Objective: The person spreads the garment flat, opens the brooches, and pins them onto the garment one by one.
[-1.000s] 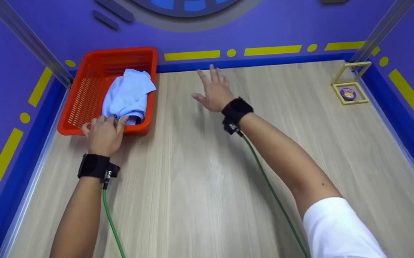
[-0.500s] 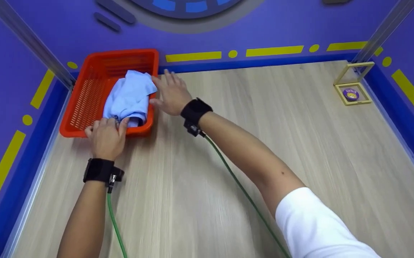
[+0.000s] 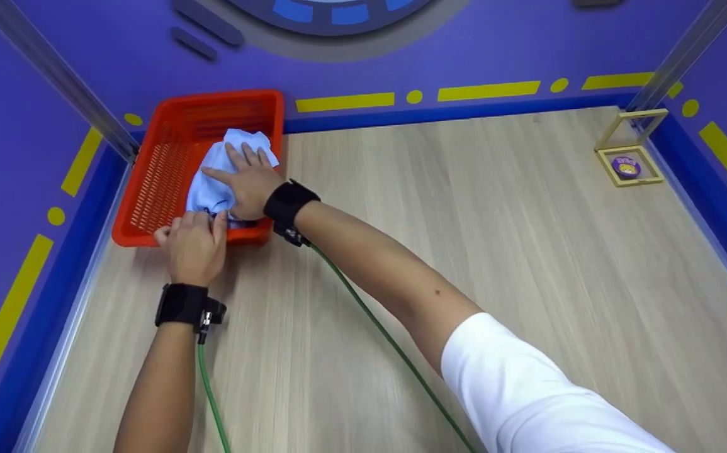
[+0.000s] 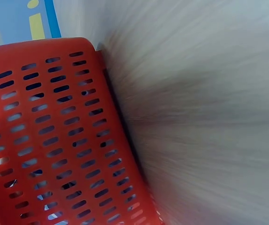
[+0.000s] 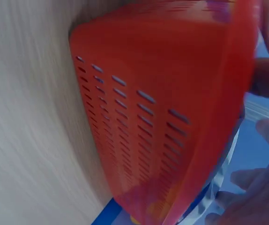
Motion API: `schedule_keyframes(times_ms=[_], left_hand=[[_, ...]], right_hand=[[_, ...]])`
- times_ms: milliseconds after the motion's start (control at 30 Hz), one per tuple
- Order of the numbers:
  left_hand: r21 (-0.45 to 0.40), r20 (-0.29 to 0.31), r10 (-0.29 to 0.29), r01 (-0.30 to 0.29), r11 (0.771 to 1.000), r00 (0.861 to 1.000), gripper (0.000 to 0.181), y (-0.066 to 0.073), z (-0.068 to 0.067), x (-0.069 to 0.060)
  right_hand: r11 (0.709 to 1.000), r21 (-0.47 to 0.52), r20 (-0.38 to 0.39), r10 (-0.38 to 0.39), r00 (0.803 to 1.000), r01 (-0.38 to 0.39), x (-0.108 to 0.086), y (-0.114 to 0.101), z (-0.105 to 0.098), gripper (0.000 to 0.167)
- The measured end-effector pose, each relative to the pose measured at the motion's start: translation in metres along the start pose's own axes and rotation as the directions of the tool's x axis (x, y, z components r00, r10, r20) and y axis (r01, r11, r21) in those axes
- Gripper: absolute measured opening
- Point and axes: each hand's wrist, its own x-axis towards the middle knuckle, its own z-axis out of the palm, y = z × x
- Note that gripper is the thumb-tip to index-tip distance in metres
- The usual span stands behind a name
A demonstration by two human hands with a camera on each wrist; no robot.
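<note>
A red plastic basket (image 3: 149, 182) with slotted walls stands in the back left corner of the tabletop. Inside, on its right side, lies a bunched light blue cloth (image 3: 209, 189). My left hand (image 3: 196, 251) grips the basket's front rim, with its fingers bent over the edge; in the right wrist view some of these fingers show at the upper right. Spread out over the cloth is my right hand (image 3: 253, 189), its fingers fairly straight; whether it presses the cloth is hard to tell. In the left wrist view the basket's slotted wall (image 4: 55, 131) fills the left part.
A small wooden frame-like box (image 3: 640, 182) with a raised lid and a round purple badge (image 3: 626, 167) sits at the back right. Purple panels (image 3: 363, 69) wall the wooden tabletop (image 3: 363, 302). Green cables (image 3: 394, 343) trail from both wrist straps.
My right hand has moved left from above the bare tabletop, past the basket's right rim, to over the light blue cloth. The left hand has stayed at the front rim.
</note>
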Motion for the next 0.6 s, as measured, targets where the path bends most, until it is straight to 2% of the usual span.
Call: schedule_keyframes(times_ms=[300, 467, 600], left_hand=[[-0.001, -0.021, -0.008, 0.008, 1.000, 1.000, 0.051, -0.001, 0.000, 0.001], [-0.008, -0.016, -0.023, 0.023, 1.000, 1.000, 0.051, -0.002, 0.001, 0.001], [-0.006, -0.022, -0.027, 0.027, 1.000, 0.999, 0.052, -0.001, 0.002, 0.002]], right_hand=[[0.999, -0.039, 0.153, 0.023, 0.988, -0.017, 0.006, -0.008, 0.006, 0.073], [0.986, -0.165, 0.180, 0.009, 0.984, 0.021, 0.003, -0.011, 0.006, 0.068], [0.969, -0.235, 0.174, -0.034, 0.984, 0.075, 0.002, -0.012, 0.006, 0.050]])
